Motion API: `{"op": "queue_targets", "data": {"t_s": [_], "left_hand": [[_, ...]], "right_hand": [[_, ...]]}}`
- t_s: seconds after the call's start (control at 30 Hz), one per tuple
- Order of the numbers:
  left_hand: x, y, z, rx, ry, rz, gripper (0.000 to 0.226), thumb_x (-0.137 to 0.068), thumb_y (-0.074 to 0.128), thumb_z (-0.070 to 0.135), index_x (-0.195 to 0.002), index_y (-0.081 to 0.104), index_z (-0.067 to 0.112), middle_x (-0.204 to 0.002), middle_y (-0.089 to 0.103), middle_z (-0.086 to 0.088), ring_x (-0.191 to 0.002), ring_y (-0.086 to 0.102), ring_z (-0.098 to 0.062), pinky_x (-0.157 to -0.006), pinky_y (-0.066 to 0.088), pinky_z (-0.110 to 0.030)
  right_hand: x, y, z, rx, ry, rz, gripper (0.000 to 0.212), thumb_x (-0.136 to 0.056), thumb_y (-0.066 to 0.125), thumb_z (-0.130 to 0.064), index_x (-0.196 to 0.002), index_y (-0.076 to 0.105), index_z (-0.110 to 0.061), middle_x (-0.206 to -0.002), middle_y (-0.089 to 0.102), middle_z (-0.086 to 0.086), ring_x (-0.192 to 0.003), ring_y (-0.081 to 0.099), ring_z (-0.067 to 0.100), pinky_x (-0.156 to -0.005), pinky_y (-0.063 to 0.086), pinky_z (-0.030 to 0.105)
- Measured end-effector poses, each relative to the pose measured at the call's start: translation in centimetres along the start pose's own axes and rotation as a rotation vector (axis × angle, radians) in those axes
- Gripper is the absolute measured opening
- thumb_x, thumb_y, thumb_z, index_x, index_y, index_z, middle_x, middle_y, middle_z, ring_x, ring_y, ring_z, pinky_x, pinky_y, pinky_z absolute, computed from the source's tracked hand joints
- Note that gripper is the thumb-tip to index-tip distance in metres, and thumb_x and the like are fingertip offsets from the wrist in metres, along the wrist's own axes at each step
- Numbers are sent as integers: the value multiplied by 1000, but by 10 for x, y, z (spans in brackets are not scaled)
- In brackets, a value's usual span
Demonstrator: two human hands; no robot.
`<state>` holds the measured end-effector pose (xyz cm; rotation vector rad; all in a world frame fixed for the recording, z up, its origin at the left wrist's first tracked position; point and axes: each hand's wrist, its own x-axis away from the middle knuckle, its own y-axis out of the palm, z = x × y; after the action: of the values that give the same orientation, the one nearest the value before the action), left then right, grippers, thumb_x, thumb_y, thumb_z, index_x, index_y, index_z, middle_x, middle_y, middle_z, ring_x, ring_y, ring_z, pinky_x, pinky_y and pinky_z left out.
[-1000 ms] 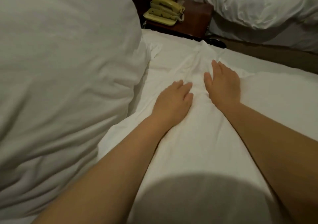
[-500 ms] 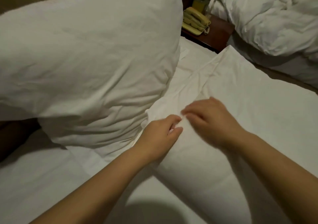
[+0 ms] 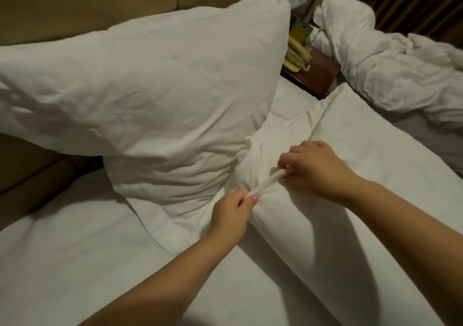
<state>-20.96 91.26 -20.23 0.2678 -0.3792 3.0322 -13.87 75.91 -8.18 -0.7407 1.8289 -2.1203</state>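
left hand (image 3: 231,216): thumb and fingers pinched on the lower end of a raised fold of white cloth (image 3: 266,184)
right hand (image 3: 317,169): fingers curled, clamped on the fold's upper end
fold: taut between both hands, lifted off the white padded bedding (image 3: 363,155), just right of the big white pillow (image 3: 150,87)
pillow: leans on tan padded headboard (image 3: 100,2)
background: yellow corded phone (image 3: 297,55) on dark wood nightstand (image 3: 319,77); crumpled white duvet (image 3: 390,60) beyond

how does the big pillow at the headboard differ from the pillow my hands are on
The big pillow stands propped against the headboard, untouched. The flat pillow lies down on the bed, with the left hand and right hand pinching a fold of its cloth. Both are white.
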Motion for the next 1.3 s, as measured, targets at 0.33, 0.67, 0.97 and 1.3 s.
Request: {"op": "queue_targets", "data": {"t_s": [0.33,0.67,0.97,1.3], "left_hand": [[0,4,-47,80,-69,-25,30,-95,54,21,-66,51,15,-75,49,6,-74,44,-12,-72,33,-26],[20,-27,-59,12,-88,-232,41,-92,59,19,-55,41,21,-56,39,9,-56,37,-3,-55,28,-19],[18,-25,-81,20,-40,-227,21,-80,73,19,-84,53,19,-91,49,9,-79,49,2,-69,35,-7],[28,-60,-29,-128,-68,-289,21,-86,61,18,-100,50,29,-106,53,5,-91,50,-8,-67,35,-12]], "right_hand": [[-94,63,-62,169,39,-326,45,-89,45,-57,-131,50,-39,-140,48,-4,-131,37,20,-108,21,42],[-59,89,-81,135,-35,-737,35,-95,39,-43,-122,61,-34,-129,59,-4,-120,50,21,-104,33,38],[-54,68,-82,-359,131,-173,32,-98,45,-27,-126,61,-21,-127,58,0,-116,53,18,-98,37,30],[31,21,-82,-92,357,3,46,-95,30,-40,-125,61,-23,-124,61,-1,-118,53,21,-105,25,40]]}}
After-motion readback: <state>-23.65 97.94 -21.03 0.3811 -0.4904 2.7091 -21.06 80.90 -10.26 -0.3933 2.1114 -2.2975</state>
